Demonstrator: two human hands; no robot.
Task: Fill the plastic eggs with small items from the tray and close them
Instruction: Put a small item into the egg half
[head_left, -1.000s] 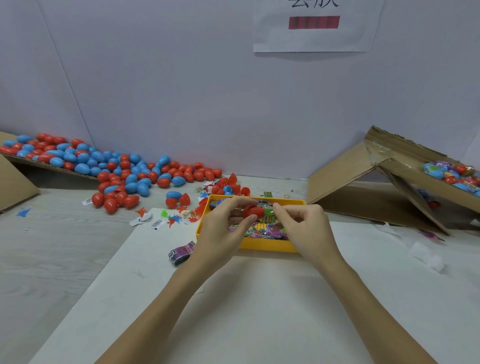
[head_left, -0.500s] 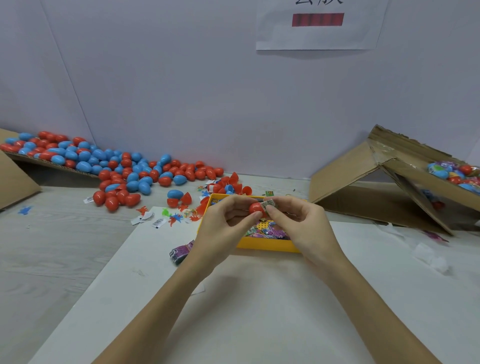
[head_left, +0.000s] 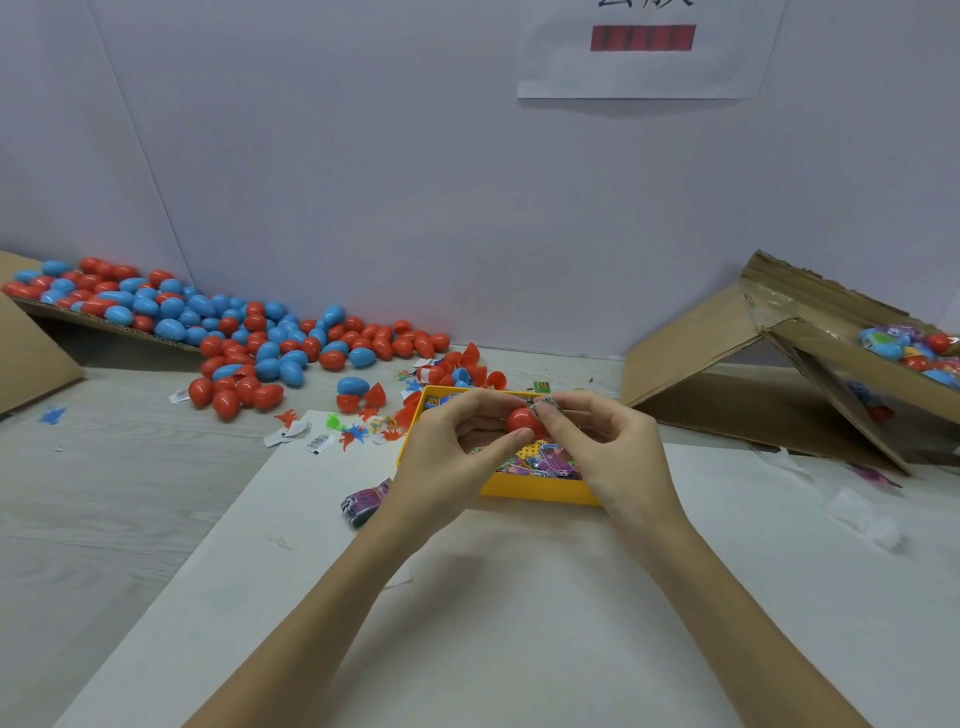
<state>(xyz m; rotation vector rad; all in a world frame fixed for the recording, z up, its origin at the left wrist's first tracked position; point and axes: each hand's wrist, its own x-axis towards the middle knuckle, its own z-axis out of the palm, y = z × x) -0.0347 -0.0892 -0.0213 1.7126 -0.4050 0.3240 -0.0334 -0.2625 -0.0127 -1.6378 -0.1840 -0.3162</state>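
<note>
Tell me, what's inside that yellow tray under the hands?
The yellow tray holds a jumble of small colourful wrapped packets. The left hand and right hand hide much of its contents.

eggs (head_left: 249, 338) piled left of tray (head_left: 535, 491), cardboard box (head_left: 727, 364) right of tray

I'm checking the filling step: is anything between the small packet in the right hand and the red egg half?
Nothing visible. The right hand pinches the small packet right at the red egg half, which the left hand holds above the yellow tray.
</note>
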